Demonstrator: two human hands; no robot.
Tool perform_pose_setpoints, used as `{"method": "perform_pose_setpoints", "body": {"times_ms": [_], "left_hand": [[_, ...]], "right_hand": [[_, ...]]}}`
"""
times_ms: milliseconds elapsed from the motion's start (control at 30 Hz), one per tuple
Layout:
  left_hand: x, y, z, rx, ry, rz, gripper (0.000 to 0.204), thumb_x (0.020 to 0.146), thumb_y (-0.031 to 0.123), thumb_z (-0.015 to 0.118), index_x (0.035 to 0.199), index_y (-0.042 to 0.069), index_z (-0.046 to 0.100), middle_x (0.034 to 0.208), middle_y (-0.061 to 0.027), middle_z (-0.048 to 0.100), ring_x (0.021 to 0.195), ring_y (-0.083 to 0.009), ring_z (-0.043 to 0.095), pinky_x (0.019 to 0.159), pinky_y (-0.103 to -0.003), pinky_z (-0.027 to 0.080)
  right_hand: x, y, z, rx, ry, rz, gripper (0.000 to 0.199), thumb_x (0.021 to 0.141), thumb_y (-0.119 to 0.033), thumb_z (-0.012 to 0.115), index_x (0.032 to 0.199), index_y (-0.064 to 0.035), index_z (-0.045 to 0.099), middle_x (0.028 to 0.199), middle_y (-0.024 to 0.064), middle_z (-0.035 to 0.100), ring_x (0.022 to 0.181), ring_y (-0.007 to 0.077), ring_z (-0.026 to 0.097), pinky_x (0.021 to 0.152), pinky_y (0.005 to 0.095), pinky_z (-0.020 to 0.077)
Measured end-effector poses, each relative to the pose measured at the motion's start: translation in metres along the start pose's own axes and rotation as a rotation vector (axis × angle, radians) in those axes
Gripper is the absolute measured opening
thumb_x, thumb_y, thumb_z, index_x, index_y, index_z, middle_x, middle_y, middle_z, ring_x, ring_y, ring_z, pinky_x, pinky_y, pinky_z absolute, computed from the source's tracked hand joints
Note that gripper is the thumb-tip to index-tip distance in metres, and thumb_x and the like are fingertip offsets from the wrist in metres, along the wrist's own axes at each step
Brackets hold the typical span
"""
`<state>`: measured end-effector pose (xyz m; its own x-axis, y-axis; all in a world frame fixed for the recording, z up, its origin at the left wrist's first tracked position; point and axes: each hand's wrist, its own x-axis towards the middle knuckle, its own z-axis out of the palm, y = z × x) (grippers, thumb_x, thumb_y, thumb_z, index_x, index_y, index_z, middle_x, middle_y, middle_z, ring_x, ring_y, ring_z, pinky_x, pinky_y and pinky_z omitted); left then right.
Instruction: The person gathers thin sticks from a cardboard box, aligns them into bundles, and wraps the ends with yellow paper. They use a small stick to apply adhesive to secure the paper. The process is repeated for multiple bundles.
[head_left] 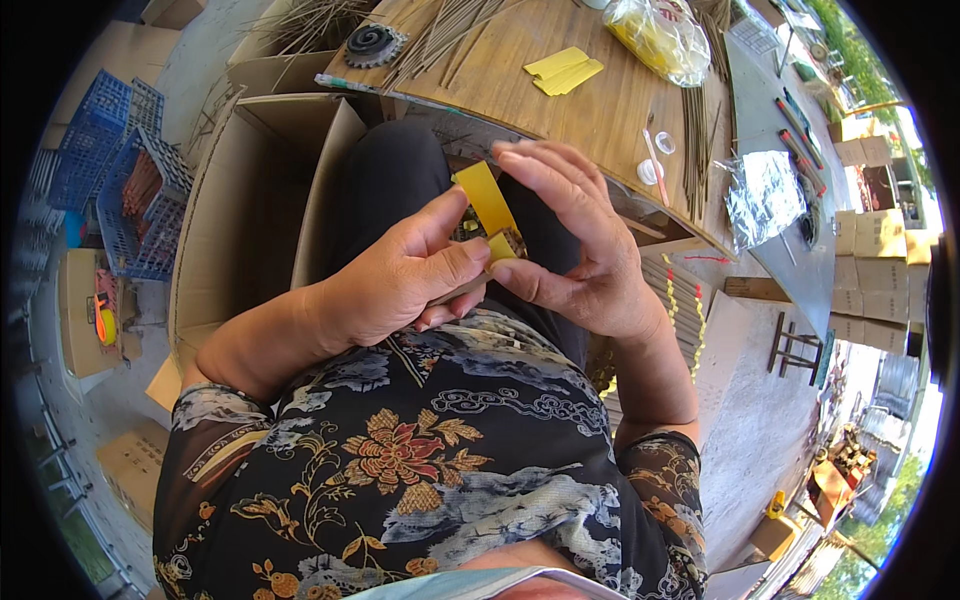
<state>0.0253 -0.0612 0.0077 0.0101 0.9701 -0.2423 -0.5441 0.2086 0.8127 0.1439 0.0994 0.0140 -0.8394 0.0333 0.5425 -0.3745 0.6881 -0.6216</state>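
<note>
My left hand [405, 265] is closed in front of my body, its thumb pressed on a yellow paper strip [485, 198]. One end of the strip stands up and its lower end bends around a small brownish item, mostly hidden by my fingers. My right hand [575, 225] is held close on the other side, fingers stretched out and apart, its thumb tip beside the strip's lower end. More yellow paper strips [563, 70] lie stacked on the wooden table [490, 95] in front of me.
Thin brown sticks [450, 35], a dark coil [372, 45] and a clear plastic bag [660, 40] with yellow contents lie on the table. An open cardboard box [245, 200] stands at my left, with blue crates [130, 180] beyond. Silver foil [765, 198] sits on a grey table at right.
</note>
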Motion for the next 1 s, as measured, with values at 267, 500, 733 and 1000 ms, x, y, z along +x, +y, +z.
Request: {"method": "perform_pose_setpoints", "body": {"times_ms": [267, 500, 733, 1000], "left_hand": [[0.0, -0.005, 0.003, 0.091, 0.187, 0.055, 0.062, 0.093, 0.025, 0.041, 0.138, 0.005, 0.002, 0.066, -0.0018, 0.046, 0.047, -0.003, 0.037, 0.042, -0.014, 0.032], [0.001, -0.004, 0.004, 0.104, 0.202, 0.029, 0.065, 0.092, 0.025, 0.042, 0.138, 0.004, 0.001, 0.078, -0.0038, 0.047, 0.056, -0.0061, 0.041, 0.043, -0.015, 0.033], [0.002, -0.005, 0.001, 0.088, 0.187, 0.018, 0.062, 0.092, 0.024, 0.043, 0.138, 0.004, 0.006, 0.085, -0.0045, 0.049, 0.061, -0.0079, 0.044, 0.045, -0.016, 0.034], [0.004, -0.004, 0.002, 0.112, 0.194, 0.024, 0.062, 0.092, 0.024, 0.043, 0.138, 0.003, 0.006, 0.08, -0.004, 0.048, 0.059, -0.0071, 0.043, 0.043, -0.016, 0.033]], "right_hand": [[-0.017, -0.012, 0.021, -0.016, 0.246, 0.325, 0.056, 0.063, -0.02, 0.077, 0.112, -0.0052, 0.054, 0.106, 0.0103, 0.051, 0.101, 0.0257, 0.048, 0.084, 0.0336, 0.0394], [-0.025, 0.0, 0.024, -0.044, 0.223, 0.244, 0.024, 0.064, -0.021, 0.076, 0.072, -0.0059, 0.059, 0.097, 0.0088, 0.054, 0.103, 0.0288, 0.046, 0.085, 0.0375, 0.0376], [-0.028, -0.003, 0.031, 0.318, 0.281, 0.317, 0.02, 0.071, -0.015, 0.071, 0.066, -0.0047, 0.055, 0.086, 0.0077, 0.057, 0.09, 0.0232, 0.053, 0.076, 0.0315, 0.0428], [-0.029, 0.0, 0.033, 0.375, 0.291, 0.334, 0.02, 0.071, -0.016, 0.072, 0.068, -0.0044, 0.056, 0.088, 0.0088, 0.058, 0.089, 0.0232, 0.054, 0.078, 0.0323, 0.0422]]}}
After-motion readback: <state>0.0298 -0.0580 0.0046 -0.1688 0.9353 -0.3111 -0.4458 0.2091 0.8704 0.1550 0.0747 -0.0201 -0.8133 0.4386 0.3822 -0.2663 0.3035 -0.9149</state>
